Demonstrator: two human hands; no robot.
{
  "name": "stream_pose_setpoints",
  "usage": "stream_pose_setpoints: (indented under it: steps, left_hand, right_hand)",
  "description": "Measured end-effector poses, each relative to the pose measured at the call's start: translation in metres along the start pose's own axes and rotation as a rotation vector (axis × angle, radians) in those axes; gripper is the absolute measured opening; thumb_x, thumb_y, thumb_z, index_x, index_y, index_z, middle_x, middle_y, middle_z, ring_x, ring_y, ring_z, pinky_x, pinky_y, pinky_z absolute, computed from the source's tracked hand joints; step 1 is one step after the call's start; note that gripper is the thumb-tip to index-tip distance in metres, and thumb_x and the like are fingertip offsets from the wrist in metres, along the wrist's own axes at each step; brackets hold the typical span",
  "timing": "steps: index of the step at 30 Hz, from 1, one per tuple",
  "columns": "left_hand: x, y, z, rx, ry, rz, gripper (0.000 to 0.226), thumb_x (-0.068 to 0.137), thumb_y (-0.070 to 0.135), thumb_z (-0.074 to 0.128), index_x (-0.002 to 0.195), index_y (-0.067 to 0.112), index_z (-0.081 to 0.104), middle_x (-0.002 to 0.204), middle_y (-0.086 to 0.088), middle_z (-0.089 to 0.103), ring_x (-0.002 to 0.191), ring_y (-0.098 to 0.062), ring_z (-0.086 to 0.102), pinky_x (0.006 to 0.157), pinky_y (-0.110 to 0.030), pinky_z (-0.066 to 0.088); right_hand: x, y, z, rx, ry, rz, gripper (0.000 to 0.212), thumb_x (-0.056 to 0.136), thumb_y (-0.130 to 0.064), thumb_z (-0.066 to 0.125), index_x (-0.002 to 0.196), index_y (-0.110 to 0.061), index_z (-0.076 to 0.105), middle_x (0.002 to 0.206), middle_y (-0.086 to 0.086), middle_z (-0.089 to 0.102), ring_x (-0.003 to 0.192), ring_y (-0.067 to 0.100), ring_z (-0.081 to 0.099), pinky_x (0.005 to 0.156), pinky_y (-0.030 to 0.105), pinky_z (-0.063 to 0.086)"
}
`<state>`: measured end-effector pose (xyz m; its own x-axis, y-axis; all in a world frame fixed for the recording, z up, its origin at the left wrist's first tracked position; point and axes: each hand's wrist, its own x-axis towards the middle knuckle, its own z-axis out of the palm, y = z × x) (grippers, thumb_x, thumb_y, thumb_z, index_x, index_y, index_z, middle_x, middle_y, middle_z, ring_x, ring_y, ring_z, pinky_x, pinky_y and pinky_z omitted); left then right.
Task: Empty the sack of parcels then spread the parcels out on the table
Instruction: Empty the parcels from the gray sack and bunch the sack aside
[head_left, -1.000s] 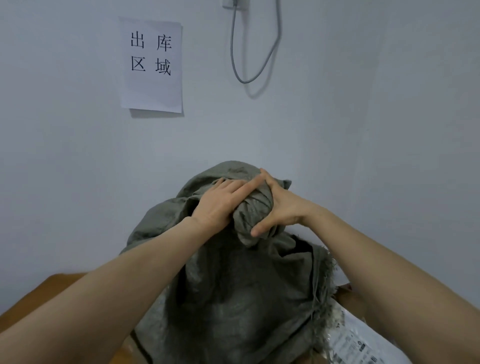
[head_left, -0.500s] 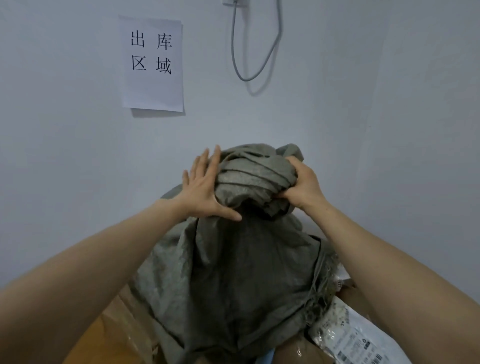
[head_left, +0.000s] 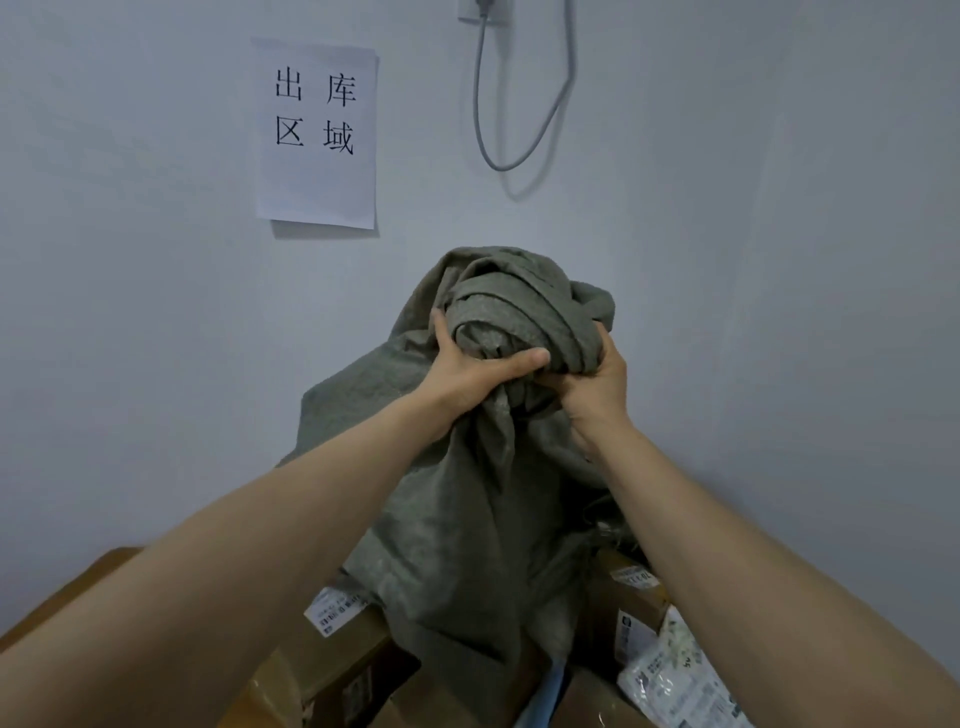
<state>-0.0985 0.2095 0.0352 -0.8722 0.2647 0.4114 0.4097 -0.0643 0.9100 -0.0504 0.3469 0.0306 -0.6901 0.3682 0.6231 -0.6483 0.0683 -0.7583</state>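
Both hands hold the grey woven sack (head_left: 467, 499) up before the wall, its cloth bunched into a twisted wad at the top. The left hand (head_left: 470, 376) clenches that wad from below, thumb laid across its front. The right hand (head_left: 597, 382) grasps the folds from the right, fingers curled into the cloth.

The sack's loose lower part hangs over parcels piled on the bench (head_left: 72, 587) and hides the middle of the pile. A labelled cardboard box (head_left: 332, 675) shows at its left, a second cardboard box (head_left: 623, 597) and a white poly mailer (head_left: 675, 680) at its right. On the wall are a paper sign (head_left: 317, 135) with 4 characters and a looped grey cable (head_left: 524, 130).
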Motion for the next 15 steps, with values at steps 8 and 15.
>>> stream_pose_setpoints:
  steps: [8, 15]
  left_hand:
    - [-0.004, -0.012, -0.004, 0.125, 0.202, 0.072, 0.096, 0.055, 0.024, 0.091, 0.134, 0.017, 0.038, 0.12, 0.003, 0.053, 0.112, -0.017, 0.053, 0.095, -0.035, 0.047]
    - [-0.01, -0.024, -0.019, 0.462, 0.07, 0.17, 0.093, 0.06, 0.028, 0.088, 0.135, 0.018, 0.035, 0.131, -0.001, 0.051, 0.119, -0.019, 0.049, 0.098, -0.034, 0.043]
  right_hand:
    - [-0.005, 0.019, -0.023, -0.209, -0.291, 0.203, 0.076, 0.057, 0.003, 0.085, 0.12, -0.02, 0.051, 0.113, 0.002, 0.062, 0.107, 0.018, 0.06, 0.09, 0.036, 0.054]
    - [0.021, -0.025, -0.059, -0.731, -0.36, 0.24, 0.082, 0.059, -0.03, 0.088, 0.127, -0.031, 0.043, 0.141, 0.004, 0.029, 0.128, 0.024, 0.036, 0.105, 0.042, 0.039]
